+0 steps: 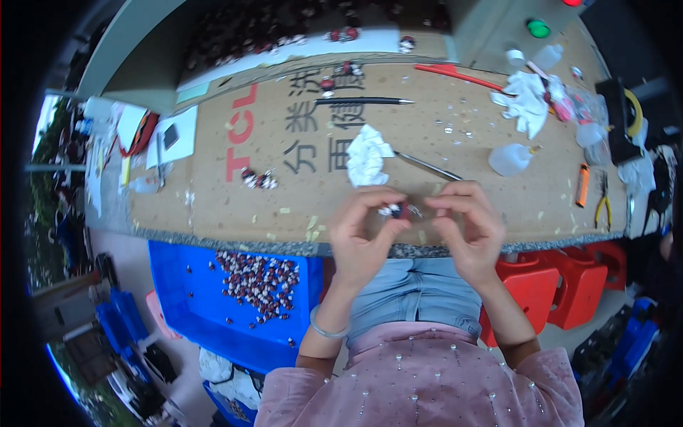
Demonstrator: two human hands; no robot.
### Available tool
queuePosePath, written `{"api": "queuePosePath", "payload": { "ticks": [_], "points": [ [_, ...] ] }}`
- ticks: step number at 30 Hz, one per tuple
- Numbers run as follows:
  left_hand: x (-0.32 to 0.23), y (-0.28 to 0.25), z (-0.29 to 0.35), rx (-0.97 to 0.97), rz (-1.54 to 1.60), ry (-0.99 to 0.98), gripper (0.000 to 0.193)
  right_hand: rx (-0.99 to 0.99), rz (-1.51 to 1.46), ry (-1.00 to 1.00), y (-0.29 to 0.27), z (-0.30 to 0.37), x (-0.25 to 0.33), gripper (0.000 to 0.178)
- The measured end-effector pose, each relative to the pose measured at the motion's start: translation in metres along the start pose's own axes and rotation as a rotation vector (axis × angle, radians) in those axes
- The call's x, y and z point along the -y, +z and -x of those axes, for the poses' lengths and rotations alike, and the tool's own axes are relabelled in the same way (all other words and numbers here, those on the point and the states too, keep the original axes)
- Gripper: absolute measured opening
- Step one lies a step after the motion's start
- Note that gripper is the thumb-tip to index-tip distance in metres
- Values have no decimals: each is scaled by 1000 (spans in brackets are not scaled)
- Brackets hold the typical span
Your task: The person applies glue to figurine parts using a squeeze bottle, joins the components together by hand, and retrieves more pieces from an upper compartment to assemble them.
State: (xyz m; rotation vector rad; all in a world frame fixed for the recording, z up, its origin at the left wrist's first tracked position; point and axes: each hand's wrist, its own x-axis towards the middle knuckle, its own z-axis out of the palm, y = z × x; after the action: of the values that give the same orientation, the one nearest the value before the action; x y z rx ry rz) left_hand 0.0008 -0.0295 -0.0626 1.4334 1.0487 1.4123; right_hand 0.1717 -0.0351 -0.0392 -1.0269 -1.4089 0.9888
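Nearest to you are your pink top (427,366) and light jeans (413,288). Low on your left, a blue tray (206,329) holds a heap of small red-and-white beads (263,285); red stools (526,292) stand at your right.

Ahead, just over the near edge of the desk (213,217), both hands are raised. Your left hand (363,231) pinches a small dark red-and-white piece (396,211) between thumb and fingertips. Your right hand (473,226) faces it, just beside the piece, with finger and thumb curled close; you cannot tell from this view whether they grip anything fine. Thin silvery strands show on the piece's right side, toward that hand.

To work well here, it seems best to keep the left pinch firm but light, rest both wrists against the desk edge, and guide the strands with small fingertip moves, since so small a piece could slip or roll away.

Farther in, a crumpled white tissue (367,156) lies with a slim metal tool (430,167) beside it. Two similar pieces (259,179) sit to the left; a squeeze bottle (509,160), an orange cutter (583,186) and yellow pliers (603,205) are to the right. Beyond lie a black pen-like tool (364,101) and, farthest, a shelf (388,41) bearing many more pieces.
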Motion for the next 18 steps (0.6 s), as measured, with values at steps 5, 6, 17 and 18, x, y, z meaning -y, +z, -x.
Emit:
{"api": "queuePosePath", "payload": {
  "ticks": [5, 6, 17, 18],
  "points": [
    [-18, -80, -16, -389, -1039, 141, 27, 199, -1306, 456, 10, -1, 46, 67],
    [-17, -90, -18, -414, -1188, 129, 27, 276, -1569, 515, 18, 0, 56, 78],
    [8, -123, -37, -338, -1378, -68, 29, 412, -2100, 483, 24, 3, 127, 96],
    [7, -121, -38, -334, -1376, -61, 29, 410, -2105, 485, 21, 3, 127, 97]
  ]
}}
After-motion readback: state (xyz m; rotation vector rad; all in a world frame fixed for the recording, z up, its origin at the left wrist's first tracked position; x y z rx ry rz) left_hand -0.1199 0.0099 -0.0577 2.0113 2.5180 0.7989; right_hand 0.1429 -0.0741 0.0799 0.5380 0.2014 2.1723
